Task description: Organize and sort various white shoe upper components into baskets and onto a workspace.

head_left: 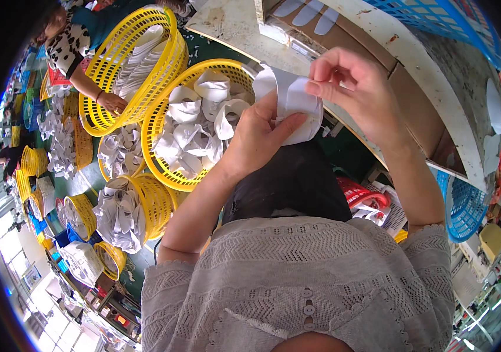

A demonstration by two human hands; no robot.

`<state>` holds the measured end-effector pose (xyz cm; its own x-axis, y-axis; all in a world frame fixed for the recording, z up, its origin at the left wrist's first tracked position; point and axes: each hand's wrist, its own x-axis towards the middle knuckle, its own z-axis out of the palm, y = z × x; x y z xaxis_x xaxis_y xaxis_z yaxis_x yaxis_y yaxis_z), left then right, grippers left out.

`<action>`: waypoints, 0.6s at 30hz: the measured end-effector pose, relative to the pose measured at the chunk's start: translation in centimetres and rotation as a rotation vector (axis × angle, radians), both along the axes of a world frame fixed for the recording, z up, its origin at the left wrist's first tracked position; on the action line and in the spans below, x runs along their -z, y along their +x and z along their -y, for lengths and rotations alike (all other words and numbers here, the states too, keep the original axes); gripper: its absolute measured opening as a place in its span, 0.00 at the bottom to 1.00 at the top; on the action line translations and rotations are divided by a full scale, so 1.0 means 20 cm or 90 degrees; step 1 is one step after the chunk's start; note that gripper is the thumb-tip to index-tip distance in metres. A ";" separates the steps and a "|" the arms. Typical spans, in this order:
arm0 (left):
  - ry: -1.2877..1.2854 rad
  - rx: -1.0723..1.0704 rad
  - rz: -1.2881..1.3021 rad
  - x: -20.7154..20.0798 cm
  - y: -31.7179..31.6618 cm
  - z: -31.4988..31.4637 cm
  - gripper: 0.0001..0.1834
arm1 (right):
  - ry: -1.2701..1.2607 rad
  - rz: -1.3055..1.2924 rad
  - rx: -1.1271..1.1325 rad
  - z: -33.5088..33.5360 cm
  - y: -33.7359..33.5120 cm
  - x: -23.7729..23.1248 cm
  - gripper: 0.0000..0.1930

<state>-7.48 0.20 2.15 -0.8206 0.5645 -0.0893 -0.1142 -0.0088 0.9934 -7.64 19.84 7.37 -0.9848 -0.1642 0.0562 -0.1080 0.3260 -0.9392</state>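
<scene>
A white, curved piece that looks like a shoe upper [290,94] is held up in front of me, bent into an open loop. My left hand [262,134] grips its near left side, with the thumb on the outside and the fingers partly hidden inside the loop. At its far right edge, my right hand [350,88] has thumb and fingers pinched together; the thumb tip lies against the edge. Left of the held piece, a round yellow basket [155,132] contains several similar white pieces [186,111], loosely heaped.
Beside that basket, a yellow basket [177,56] holds stacked white pieces, and a person's hand [111,102] rests at its rim. Another full yellow basket [157,205] stands nearer. To my right runs a worktable [461,111] with flat white pieces and blue baskets [467,211] around it.
</scene>
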 end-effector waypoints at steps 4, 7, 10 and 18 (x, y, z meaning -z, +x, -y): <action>-0.029 0.025 0.014 0.05 0.00 0.04 0.16 | -0.086 -0.139 -0.047 0.00 0.04 -0.06 0.16; -0.023 0.024 0.013 0.02 0.02 0.04 0.16 | 0.005 -0.203 0.028 -0.03 -0.01 -0.05 0.16; -0.086 0.039 -0.036 -0.02 0.03 0.02 0.16 | 0.057 -0.038 -0.038 0.00 -0.02 0.04 0.11; -0.041 0.049 -0.058 -0.06 0.02 0.01 0.16 | 0.139 -0.281 -0.101 0.00 0.10 -0.07 0.07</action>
